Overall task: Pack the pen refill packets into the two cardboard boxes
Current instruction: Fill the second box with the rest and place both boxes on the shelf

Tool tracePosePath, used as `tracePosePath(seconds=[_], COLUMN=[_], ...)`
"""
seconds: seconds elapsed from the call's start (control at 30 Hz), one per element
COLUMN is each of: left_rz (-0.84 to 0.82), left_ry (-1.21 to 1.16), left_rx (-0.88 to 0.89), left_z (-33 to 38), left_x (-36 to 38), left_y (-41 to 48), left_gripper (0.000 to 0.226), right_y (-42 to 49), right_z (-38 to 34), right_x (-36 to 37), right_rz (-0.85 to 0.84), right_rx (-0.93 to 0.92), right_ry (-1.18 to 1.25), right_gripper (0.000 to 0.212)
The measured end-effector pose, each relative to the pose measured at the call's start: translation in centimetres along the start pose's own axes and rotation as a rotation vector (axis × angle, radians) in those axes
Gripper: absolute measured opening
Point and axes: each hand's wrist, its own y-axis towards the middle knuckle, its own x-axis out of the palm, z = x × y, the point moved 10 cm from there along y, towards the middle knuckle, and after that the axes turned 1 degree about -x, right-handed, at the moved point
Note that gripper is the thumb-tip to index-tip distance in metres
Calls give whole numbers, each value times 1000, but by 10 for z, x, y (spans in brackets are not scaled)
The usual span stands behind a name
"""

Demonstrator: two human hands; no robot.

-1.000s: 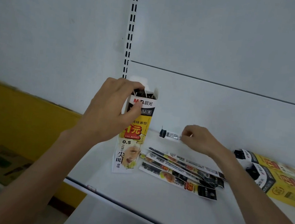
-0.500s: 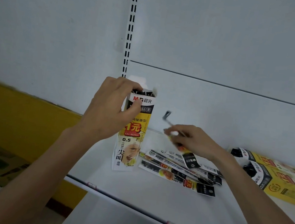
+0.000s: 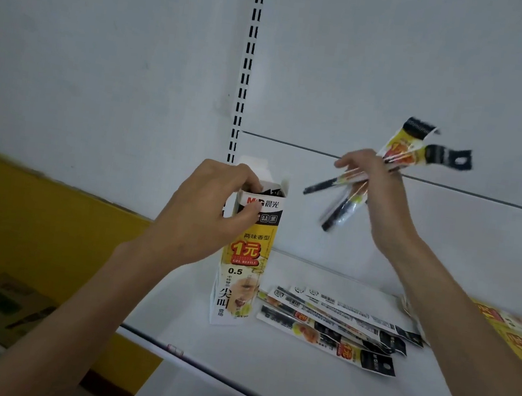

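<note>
Now the right hand (image 3: 376, 182) is up off the shelf (image 3: 264, 372), where a second ago it was low among the packets. Its grip is pinched round the held packets (image 3: 403, 149), which look like two, though motion blur makes the count unsure. They fan out at about 2 o'clock of the upright box (image 3: 247, 255), hanger ends high and thin refill ends angled down toward the box mouth. The left hand (image 3: 205, 214) has not shifted: its grip holds the box top, thumb on the front face and fingers curled over the rim. I judge an insertion is next, with the mouth already steadied.

The loose packets (image 3: 329, 324) lie overlapped on the shelf at 4 o'clock of the box, so plenty of packing remains. A second box (image 3: 516, 331) lies flat at 3 o'clock, partly behind the right forearm.

The packets are long, narrow, glossy film sleeves, floppy at the ends. The box is tall, slim printed card with open flaps.
</note>
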Motion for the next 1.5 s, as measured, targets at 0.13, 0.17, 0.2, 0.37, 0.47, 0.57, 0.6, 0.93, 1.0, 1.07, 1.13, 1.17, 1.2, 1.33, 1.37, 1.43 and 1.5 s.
tracePosePath(seconds=[0.13,0.17,0.2,0.37,0.47,0.57,0.6,0.93,1.0,1.07,1.13,1.17,1.2,1.33,1.37,1.43,1.5], left_rz=[-36,-40,-39,-34,-28,-8,-5,30,26,34,50,52,52,71,81,101,116], left_ry=[-42,-40,-35,-61,-88,-89,-91,-86,-94,-103,-102,-100,-97,-68,-59,-84,-161], left_rx=[-3,-1,5,0,-1,-12,-8,2,-2,4,30,36,33,40,49,46,3], left_z=[4,5,7,9,9,7,8,4,3,3,6,7,6,5,5,4,1], left_x=[1,2,2,2,2,1,1,1,1,0,-1,-1,-1,-2,-2,0,2], left_y=[1,1,1,0,0,0,0,-2,-2,-2,-2,-3,-3,-4,-4,-7,-9], left_gripper=[14,17,18,19,20,22,22,22,22,21,19,19,19,20,23,25,23], right_y=[9,10,11,7,8,11,11,0,4,-3,-11,-10,-7,-4,-7,-8,-8], right_z=[-34,-44,-53,-79,-73,-63,-60,-37,-39,-31,-19,-18,-21,-27,-26,-21,-16], right_x=[1,4,8,36,46,53,58,101,97,108,117,115,112,107,111,115,113], right_rz=[2,-16,-55,-307,-331,-367,-395,-551,-512,-594,-690,-691,-669,-629,-655,-694,-705], right_rx=[-36,-70,-99,-208,-215,-180,-177,-126,-123,-144,-121,-105,-93,-129,-140,-111,-57], right_ry=[108,152,196,152,47,34,22,-30,50,-134,-289,-278,-214,-181,-249,-352,-414], right_gripper=[22,20,19,12,19,19,17,12,12,10,9,8,6,15,18,24,25])
